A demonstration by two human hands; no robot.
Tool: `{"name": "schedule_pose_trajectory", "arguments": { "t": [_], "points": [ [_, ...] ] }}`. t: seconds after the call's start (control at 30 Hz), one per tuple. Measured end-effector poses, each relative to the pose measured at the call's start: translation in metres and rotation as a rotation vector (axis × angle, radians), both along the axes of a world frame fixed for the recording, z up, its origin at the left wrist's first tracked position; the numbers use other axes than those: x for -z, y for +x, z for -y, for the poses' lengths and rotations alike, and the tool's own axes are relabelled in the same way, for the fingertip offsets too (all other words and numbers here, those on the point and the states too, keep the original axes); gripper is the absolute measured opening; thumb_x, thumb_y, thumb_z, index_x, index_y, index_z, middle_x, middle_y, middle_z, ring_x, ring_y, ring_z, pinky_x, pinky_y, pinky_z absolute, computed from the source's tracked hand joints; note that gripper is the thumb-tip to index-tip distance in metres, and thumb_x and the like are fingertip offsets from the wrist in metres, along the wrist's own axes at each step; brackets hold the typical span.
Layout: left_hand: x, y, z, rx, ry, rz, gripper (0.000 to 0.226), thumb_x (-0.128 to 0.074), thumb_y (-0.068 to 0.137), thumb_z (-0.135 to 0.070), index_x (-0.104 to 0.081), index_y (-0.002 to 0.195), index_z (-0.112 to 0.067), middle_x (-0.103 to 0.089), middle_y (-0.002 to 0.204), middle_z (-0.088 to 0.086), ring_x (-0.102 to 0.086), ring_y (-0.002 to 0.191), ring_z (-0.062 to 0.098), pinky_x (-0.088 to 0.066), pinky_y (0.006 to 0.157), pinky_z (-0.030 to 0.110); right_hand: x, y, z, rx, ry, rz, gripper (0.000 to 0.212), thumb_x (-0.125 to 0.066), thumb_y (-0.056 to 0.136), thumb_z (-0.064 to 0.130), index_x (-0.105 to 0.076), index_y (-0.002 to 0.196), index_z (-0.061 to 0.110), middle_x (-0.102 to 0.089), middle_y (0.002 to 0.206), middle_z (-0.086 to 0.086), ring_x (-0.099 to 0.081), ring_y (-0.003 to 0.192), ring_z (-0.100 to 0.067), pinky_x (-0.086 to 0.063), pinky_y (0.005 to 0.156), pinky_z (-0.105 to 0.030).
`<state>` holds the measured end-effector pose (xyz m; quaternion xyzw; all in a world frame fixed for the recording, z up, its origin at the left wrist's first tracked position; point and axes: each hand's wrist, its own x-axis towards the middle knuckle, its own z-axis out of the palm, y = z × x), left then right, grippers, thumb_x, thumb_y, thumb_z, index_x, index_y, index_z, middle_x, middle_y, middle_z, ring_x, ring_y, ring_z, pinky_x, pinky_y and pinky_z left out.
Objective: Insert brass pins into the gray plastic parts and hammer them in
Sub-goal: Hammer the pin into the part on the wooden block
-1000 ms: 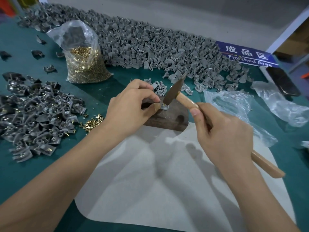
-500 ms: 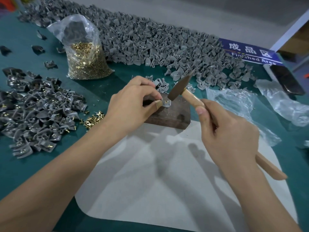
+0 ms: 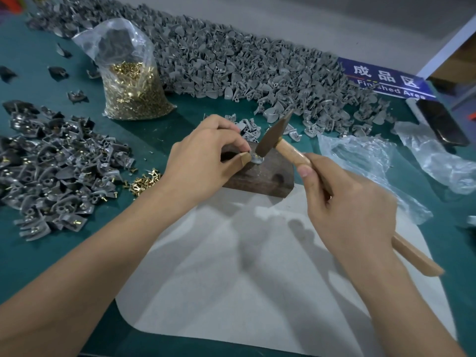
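Hammer (image 3: pixel 274 135) lowered, part (image 3: pixel 256 158) between hands

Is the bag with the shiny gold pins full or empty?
Neither: about half full. The brass pins fill the lower part of the clear plastic bag; its crumpled top holds none.

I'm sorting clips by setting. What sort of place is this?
Probably a small factory assembly bench: heaps of gray parts, a bag of brass pins, and a "Finished Area" sign.

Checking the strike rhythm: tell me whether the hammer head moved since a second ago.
Barely: the hammer head lifted off the gray part on the wooden block, then dropped back.
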<state>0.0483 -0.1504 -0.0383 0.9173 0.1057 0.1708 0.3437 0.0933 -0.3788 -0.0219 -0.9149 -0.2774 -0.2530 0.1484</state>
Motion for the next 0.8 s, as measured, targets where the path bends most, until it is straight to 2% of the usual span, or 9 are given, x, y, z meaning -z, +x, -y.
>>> {"name": "schedule_pose_trajectory", "arguments": {
  "t": [0.07, 0.17, 0.23, 0.33, 0.4, 0.5, 0.63, 0.8],
  "points": [
    [0.0002, 0.0002, 0.0004, -0.001, -0.002, 0.003, 0.002, -0.073, 0.088, -0.044, -0.071, 0.090, -0.043, -0.053, 0.117, -0.025, -0.050, 0.103, -0.010, -0.051, 0.083, 0.035, 0.0005, -0.0004, -0.0002, 0.000, 0.011, -0.001, 0.034, -0.041, 0.107, 0.048, -0.071, 0.114, 0.032, -0.054, 0.060, 0.007, -0.037, 0.049, -0.018, -0.018, 0.048, -0.023],
    [0.0004, 0.0004, 0.0002, -0.001, -0.005, -0.002, 0.004, -0.073, 0.088, -0.044, -0.073, 0.091, -0.042, -0.053, 0.118, -0.025, -0.050, 0.106, -0.007, -0.051, 0.084, 0.038, 0.0026, -0.0009, 0.0000, -0.012, 0.004, 0.007, 0.031, -0.043, 0.107, 0.047, -0.070, 0.111, 0.032, -0.058, 0.061, 0.005, -0.041, 0.047, -0.022, -0.022, 0.047, -0.024],
    [0.0010, 0.0004, -0.0004, -0.001, -0.010, 0.002, 0.005, -0.073, 0.087, -0.045, -0.073, 0.092, -0.042, -0.054, 0.118, -0.025, -0.051, 0.106, -0.007, -0.052, 0.085, 0.038, 0.0035, -0.0009, -0.0003, -0.005, 0.010, 0.015, 0.032, -0.043, 0.107, 0.048, -0.070, 0.110, 0.031, -0.056, 0.060, 0.006, -0.034, 0.049, -0.017, -0.023, 0.047, -0.023],
    [0.0004, 0.0004, -0.0007, -0.002, -0.011, 0.004, 0.004, -0.073, 0.088, -0.045, -0.073, 0.091, -0.043, -0.054, 0.118, -0.025, -0.052, 0.104, -0.007, -0.051, 0.083, 0.037, 0.0024, -0.0006, -0.0016, 0.006, 0.019, 0.017, 0.034, -0.041, 0.107, 0.049, -0.070, 0.111, 0.032, -0.044, 0.060, 0.012, -0.031, 0.052, -0.015, -0.018, 0.048, -0.022],
    [0.0012, 0.0007, 0.0004, 0.000, -0.012, 0.006, 0.004, -0.073, 0.087, -0.044, -0.073, 0.091, -0.042, -0.054, 0.117, -0.025, -0.051, 0.101, -0.014, -0.049, 0.081, 0.034, 0.0021, -0.0003, -0.0016, 0.015, 0.012, 0.018, 0.036, -0.040, 0.107, 0.051, -0.070, 0.112, 0.033, -0.038, 0.062, 0.014, -0.032, 0.053, -0.014, -0.020, 0.048, -0.022],
    [0.0018, 0.0013, -0.0002, 0.002, -0.014, 0.000, 0.004, -0.073, 0.088, -0.044, -0.073, 0.091, -0.042, -0.053, 0.116, -0.027, -0.045, 0.095, -0.029, -0.045, 0.078, 0.031, 0.0018, -0.0009, -0.0004, 0.009, 0.041, 0.015, 0.036, -0.040, 0.108, 0.051, -0.071, 0.116, 0.034, -0.040, 0.063, 0.016, -0.034, 0.053, -0.011, -0.021, 0.047, -0.022],
    [0.0023, 0.0012, 0.0001, 0.001, -0.022, 0.003, 0.004, -0.074, 0.087, -0.043, -0.073, 0.091, -0.042, -0.053, 0.114, -0.028, -0.044, 0.095, -0.030, -0.047, 0.079, 0.033, 0.0023, -0.0019, 0.0003, -0.001, 0.057, 0.022, 0.033, -0.043, 0.108, 0.048, -0.072, 0.116, 0.034, -0.053, 0.060, 0.010, -0.041, 0.048, -0.015, -0.024, 0.046, -0.022],
    [0.0009, 0.0002, 0.0004, 0.000, -0.034, 0.002, 0.004, -0.074, 0.087, -0.042, -0.073, 0.091, -0.042, -0.053, 0.115, -0.027, -0.046, 0.095, -0.028, -0.053, 0.083, 0.038, 0.0021, -0.0016, -0.0001, 0.001, 0.044, -0.006, 0.033, -0.043, 0.107, 0.050, -0.071, 0.111, 0.033, -0.047, 0.059, 0.011, -0.042, 0.048, -0.016, -0.027, 0.045, -0.023]
  ]
}}
